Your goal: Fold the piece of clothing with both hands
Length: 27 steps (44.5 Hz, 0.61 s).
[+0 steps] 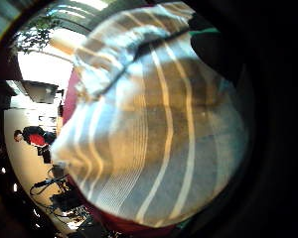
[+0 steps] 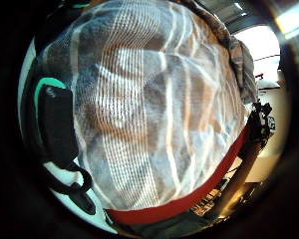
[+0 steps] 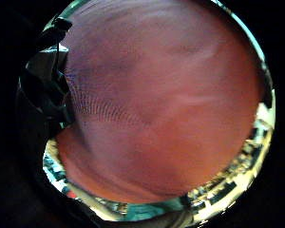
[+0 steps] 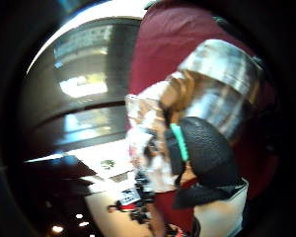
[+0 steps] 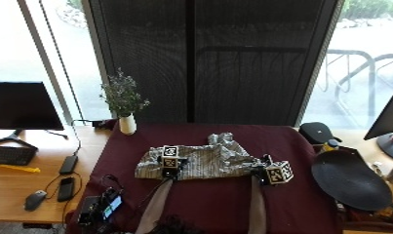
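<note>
Striped shirt (image 5: 196, 163) lies rumpled mid-counter (image 5: 202, 200), in front of the vase (image 5: 127, 124). Left hand (image 5: 168, 168) and right hand (image 5: 264, 173) both sit at its near edge; neither grip can be told.

A grey garment (image 5: 196, 163) with thin white stripes is lying mid-frame on a dark maroon tablecloth (image 5: 202, 204), with a white vase (image 5: 127, 124) standing at its upper left corner.
</note>
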Available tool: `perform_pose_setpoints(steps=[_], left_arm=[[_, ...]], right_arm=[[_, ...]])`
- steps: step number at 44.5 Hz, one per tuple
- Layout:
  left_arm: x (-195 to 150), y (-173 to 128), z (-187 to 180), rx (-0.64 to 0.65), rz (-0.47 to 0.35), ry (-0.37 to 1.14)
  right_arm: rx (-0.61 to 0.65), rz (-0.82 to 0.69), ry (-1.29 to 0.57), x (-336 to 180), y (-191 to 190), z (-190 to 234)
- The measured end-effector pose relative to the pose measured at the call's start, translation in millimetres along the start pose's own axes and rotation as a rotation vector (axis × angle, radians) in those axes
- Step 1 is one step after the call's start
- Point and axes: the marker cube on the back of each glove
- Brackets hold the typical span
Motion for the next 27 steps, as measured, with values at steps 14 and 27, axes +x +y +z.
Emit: perform_pose_setpoints(steps=[14,27], left_arm=[[-3,16,4,-0.181,0.021,0.155],[-47,21,-117,-0.105,0.057,0.383]], right_arm=[[0.119,0.104,-0.223,-4,-6,15],[0.141,-0.225,-0.42,-119,53,24]])
